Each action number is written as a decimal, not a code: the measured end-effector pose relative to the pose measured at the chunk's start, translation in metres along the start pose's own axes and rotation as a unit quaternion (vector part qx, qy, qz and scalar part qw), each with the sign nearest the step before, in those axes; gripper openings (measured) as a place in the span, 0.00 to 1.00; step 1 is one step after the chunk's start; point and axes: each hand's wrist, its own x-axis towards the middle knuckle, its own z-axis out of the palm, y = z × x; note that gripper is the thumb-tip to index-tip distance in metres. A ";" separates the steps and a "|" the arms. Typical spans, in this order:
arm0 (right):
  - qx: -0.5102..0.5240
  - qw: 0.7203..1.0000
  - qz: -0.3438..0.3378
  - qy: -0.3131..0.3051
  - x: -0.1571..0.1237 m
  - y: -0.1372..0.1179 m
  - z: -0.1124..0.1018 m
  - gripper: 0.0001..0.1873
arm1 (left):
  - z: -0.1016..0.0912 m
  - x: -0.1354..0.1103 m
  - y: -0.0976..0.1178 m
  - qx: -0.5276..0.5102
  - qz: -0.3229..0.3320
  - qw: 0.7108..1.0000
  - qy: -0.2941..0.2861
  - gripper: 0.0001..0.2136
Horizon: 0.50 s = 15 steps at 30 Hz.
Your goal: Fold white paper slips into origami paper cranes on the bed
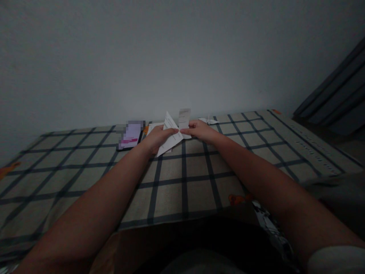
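Note:
A partly folded sheet of white paper (171,141) with faint printed lines is held up over the table between my two hands. My left hand (156,137) pinches its left part, thumb pressed near the middle. On the other side my right hand (200,130) grips it, thumb and fingers closed by the centre crease. One strip of the paper stands upright between the hands, and a pointed flap rises on the left. Behind my right hand lies a small folded white paper shape (209,121) with pointed ends. More flat paper (151,128) shows partly behind my left hand.
A phone (131,135) with a lit, blurred screen lies left of my hands. The checked tablecloth (196,186) covers the table up to the pale wall (182,57). A dark curtain (336,83) hangs at the right.

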 end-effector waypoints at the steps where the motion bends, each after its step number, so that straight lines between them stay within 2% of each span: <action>1: 0.003 1.000 0.004 -0.009 0.000 0.001 -0.001 0.13 | 0.000 0.000 0.001 0.002 -0.002 1.000 0.000 0.23; 9: 0.023 0.999 0.032 -0.011 -0.002 -0.004 0.000 0.09 | 0.001 -0.004 0.002 0.014 0.006 1.000 -0.019 0.23; 15: 0.056 0.997 0.037 -0.027 -0.001 -0.001 0.000 0.10 | 0.000 -0.003 -0.002 -0.011 0.023 0.999 -0.034 0.22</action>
